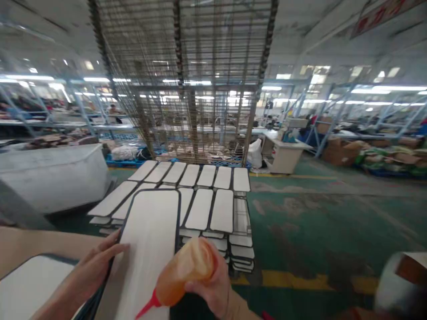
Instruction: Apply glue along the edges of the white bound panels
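My left hand grips the left edge of a long white panel with rounded corners and a dark rim, its thumb lying on the white face. In my right hand is an orange squeeze bottle, tilted down to the left. Its red nozzle points at the lower part of the panel; whether the tip touches the surface I cannot tell. Another dark-edged white panel lies at the lower left, beneath my left forearm.
Ahead, a rack carries rows of similar white panels, with its wire shelves raised above. A large white bin stands at left. A pale desk is farther back on the right. A blurred object sits at the lower right.
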A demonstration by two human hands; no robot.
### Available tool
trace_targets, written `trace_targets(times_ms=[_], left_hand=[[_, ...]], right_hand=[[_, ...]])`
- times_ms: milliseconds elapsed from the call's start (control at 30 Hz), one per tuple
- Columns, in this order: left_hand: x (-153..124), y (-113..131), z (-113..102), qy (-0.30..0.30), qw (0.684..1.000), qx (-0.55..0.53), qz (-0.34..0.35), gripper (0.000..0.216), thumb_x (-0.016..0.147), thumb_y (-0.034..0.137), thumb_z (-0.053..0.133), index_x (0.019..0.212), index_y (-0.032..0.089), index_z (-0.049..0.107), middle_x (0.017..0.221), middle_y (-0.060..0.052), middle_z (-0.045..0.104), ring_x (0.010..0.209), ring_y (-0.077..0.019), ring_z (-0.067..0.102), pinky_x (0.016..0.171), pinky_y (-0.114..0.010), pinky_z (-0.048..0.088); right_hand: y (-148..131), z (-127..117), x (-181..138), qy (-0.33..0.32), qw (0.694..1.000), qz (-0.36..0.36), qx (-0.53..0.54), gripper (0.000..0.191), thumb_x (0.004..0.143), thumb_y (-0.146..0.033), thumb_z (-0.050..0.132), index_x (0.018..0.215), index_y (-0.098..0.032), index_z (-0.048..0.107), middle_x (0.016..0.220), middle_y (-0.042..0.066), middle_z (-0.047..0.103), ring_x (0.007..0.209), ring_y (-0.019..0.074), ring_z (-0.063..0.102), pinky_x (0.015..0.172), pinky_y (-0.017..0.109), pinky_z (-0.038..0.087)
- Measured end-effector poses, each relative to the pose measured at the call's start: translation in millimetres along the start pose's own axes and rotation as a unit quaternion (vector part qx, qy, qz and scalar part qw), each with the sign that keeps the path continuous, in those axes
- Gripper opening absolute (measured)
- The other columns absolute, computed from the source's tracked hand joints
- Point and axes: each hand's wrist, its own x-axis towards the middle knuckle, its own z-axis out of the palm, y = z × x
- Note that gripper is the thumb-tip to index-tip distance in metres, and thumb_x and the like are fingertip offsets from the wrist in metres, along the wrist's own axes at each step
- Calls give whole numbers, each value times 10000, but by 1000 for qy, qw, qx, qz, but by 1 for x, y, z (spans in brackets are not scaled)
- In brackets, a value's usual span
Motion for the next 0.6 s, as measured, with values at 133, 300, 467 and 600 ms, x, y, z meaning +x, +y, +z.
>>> trace_targets(times_ms=[133,300,467,600], left_hand=[[23,-8,59,-62,997,-20,31,320,454,145,775,760,190,689,801,-16,741,821,-194,671,664,-198,522],[56,-25,144,-169,984,-35,35,328,523,165,721,849,160,682,786,-35,730,730,-191,666,651,-242,507],[96,-69,251,-241,968,-53,36,359,489,130,617,844,140,667,712,-16,694,682,-166,621,639,-232,466],[116,-111,337,-257,965,-45,-14,410,486,105,534,876,124,658,633,4,636,604,-142,567,573,-222,426]], right_hand=[[-54,-79,10,268,960,-68,50,520,526,-236,839,1001,-182,635,868,47,707,744,180,662,677,283,557],[-108,-188,28,423,891,-140,89,336,653,-297,737,966,-210,648,1018,12,684,959,147,626,831,281,530],[-122,-274,12,513,840,-149,93,283,716,-313,646,970,-190,638,1169,76,616,1119,217,562,820,366,561],[-129,-324,19,545,829,-116,47,426,684,-402,612,1050,-183,606,1326,93,507,1290,266,400,848,392,558]])
